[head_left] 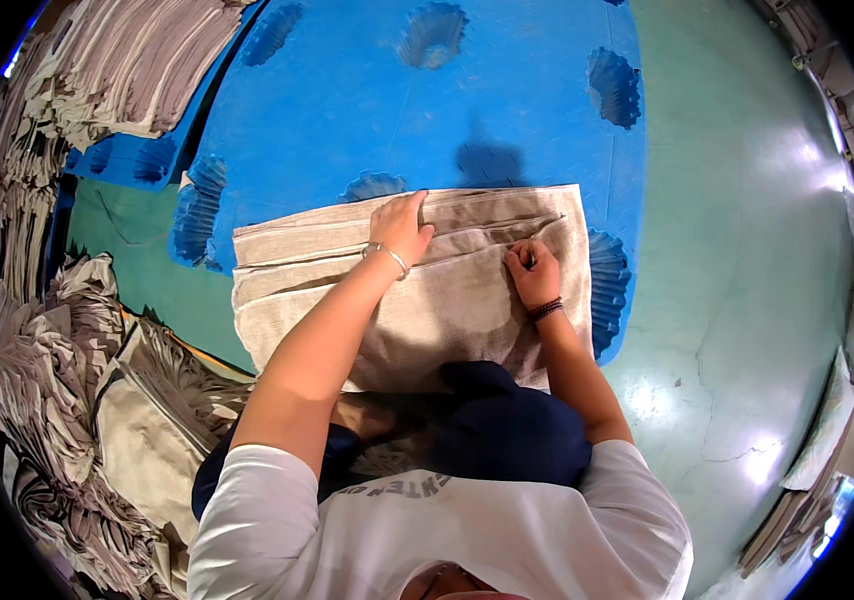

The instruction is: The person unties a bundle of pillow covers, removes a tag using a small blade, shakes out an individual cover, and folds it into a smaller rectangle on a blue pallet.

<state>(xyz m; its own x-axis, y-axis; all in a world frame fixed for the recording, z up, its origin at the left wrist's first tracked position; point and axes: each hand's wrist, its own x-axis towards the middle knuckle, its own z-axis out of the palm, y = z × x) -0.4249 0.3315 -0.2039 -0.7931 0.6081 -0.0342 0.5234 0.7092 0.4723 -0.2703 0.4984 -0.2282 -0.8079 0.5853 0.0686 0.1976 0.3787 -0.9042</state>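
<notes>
Dark lettering runs across the person's white shirt point(507, 530), partly lost in its folds; I spot no label on the cloth point(467, 320). That beige cloth lies in overlapping layers over the near part of a blue panel point(347, 110), right in front of the person. The left hand point(402, 228), a bangle point(387, 258) at its wrist, rests on the far layers, fairly open, fingers close together, thumb apart. The right hand point(534, 272), above a beaded bracelet point(547, 309), is curled narrow at a layer's edge; from here I can't tell whether it pinches the cloth, and the dark spot between thumb and fingers is unclear. Navy-clad knees point(517, 425) hide some of the near edge. The fabric stacks point(137, 60) at left are cut off by the rim of the view.
</notes>
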